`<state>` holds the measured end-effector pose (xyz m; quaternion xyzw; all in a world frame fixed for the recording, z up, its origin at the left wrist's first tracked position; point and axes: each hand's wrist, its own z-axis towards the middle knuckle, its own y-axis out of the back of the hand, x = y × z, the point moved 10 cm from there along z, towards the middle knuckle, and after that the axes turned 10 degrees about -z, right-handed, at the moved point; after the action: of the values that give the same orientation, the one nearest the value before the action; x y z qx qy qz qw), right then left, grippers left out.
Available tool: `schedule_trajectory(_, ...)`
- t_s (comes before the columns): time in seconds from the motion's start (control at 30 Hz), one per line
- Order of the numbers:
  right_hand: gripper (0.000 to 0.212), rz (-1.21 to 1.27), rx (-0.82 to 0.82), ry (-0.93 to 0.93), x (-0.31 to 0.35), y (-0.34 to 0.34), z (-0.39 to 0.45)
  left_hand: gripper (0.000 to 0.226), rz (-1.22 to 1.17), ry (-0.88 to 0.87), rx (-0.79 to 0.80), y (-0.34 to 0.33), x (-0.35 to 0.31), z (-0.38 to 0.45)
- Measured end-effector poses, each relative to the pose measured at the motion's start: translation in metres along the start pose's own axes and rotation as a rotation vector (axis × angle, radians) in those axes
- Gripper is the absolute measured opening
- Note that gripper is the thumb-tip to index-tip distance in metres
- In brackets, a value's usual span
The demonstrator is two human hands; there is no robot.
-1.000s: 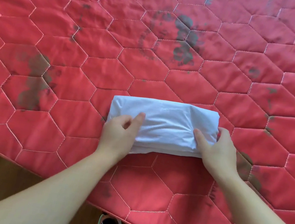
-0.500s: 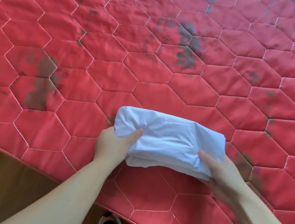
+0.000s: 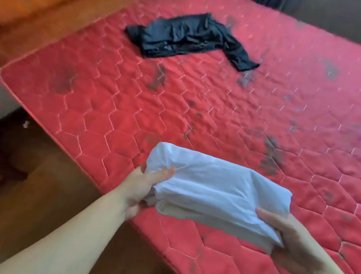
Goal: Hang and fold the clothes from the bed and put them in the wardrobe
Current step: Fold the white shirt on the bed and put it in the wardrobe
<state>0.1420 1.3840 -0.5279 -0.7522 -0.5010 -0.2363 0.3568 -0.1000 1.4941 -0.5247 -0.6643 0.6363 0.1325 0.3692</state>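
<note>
The folded white garment [image 3: 213,188] is lifted just above the near edge of the bed [image 3: 97,107], its long axis running between the hands: left hand [image 3: 144,186] pinching one end, right hand [image 3: 296,241] gripping the other. A crumpled dark garment [image 3: 189,37] lies well beyond the fingers.

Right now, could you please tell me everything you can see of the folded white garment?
The folded white garment is a compact oblong bundle of thin, creased cloth, with layered edges showing along its near side. It is lifted off the red quilted mattress, tilted slightly. The left hand grips its left end, thumb on top; the right hand holds its right end from below.
</note>
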Motion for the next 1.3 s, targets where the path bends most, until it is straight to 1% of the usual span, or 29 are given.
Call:
schedule_trajectory(0.07,0.026,-0.052,0.086,0.050,0.065,-0.055,-0.016,0.038,0.003,-0.076,-0.011,0.008,-0.073,-0.046)
schedule_trajectory(0.13,0.025,-0.059,0.143,0.106,0.123,-0.108,-0.032,0.037,0.028,-0.150,-0.038,0.018,-0.143,-0.092)
schedule_trajectory(0.23,0.036,-0.083,0.255,0.138,0.188,-0.193,-0.053,0.020,0.037,-0.302,-0.086,0.039,-0.238,-0.168)
schedule_trajectory(0.27,0.040,-0.105,0.303,0.140,0.206,-0.221,-0.062,0.025,0.035,-0.362,-0.114,0.048,-0.263,-0.196)
schedule_trajectory(0.33,0.041,-0.159,0.398,0.158,0.239,-0.277,-0.080,0.049,0.024,-0.447,-0.180,0.068,-0.302,-0.251)
schedule_trajectory(0.37,0.041,-0.188,0.444,0.169,0.253,-0.305,-0.088,0.055,0.006,-0.479,-0.215,0.079,-0.317,-0.279)
schedule_trajectory(0.43,0.042,-0.244,0.533,0.184,0.273,-0.362,-0.102,0.053,-0.025,-0.547,-0.281,0.106,-0.336,-0.332)
schedule_trajectory(0.5,0.043,-0.305,0.634,0.181,0.282,-0.425,-0.118,0.059,-0.064,-0.619,-0.379,0.143,-0.343,-0.386)
schedule_trajectory(0.57,0.046,-0.372,0.733,0.168,0.278,-0.490,-0.138,0.068,-0.115,-0.679,-0.452,0.186,-0.339,-0.441)
schedule_trajectory(0.63,0.050,-0.450,0.844,0.137,0.264,-0.553,-0.163,0.077,-0.170,-0.716,-0.491,0.225,-0.326,-0.492)
schedule_trajectory(0.7,0.049,-0.520,0.945,0.102,0.247,-0.610,-0.187,0.089,-0.224,-0.744,-0.547,0.267,-0.310,-0.535)
schedule_trajectory(0.77,0.047,-0.601,1.024,0.095,0.226,-0.662,-0.206,0.095,-0.265,-0.770,-0.597,0.308,-0.293,-0.570)
schedule_trajectory(0.9,0.043,-0.687,1.159,0.073,0.179,-0.758,-0.223,0.095,-0.333,-0.800,-0.659,0.393,-0.263,-0.613)
schedule_trajectory(1.0,0.041,-0.720,1.223,0.025,0.139,-0.820,-0.225,0.094,-0.359,-0.815,-0.689,0.459,-0.252,-0.629)
schedule_trajectory(1.1,0.039,-0.760,1.267,-0.015,0.106,-0.873,-0.217,0.085,-0.385,-0.803,-0.708,0.516,-0.245,-0.633)
schedule_trajectory(1.2,0.036,-0.754,1.291,-0.127,0.077,-0.918,-0.204,0.079,-0.416,-0.799,-0.725,0.563,-0.246,-0.638)
schedule_trajectory(1.3,0.038,-0.764,1.293,-0.140,0.061,-0.965,-0.188,0.076,-0.422,-0.813,-0.735,0.602,-0.260,-0.647)
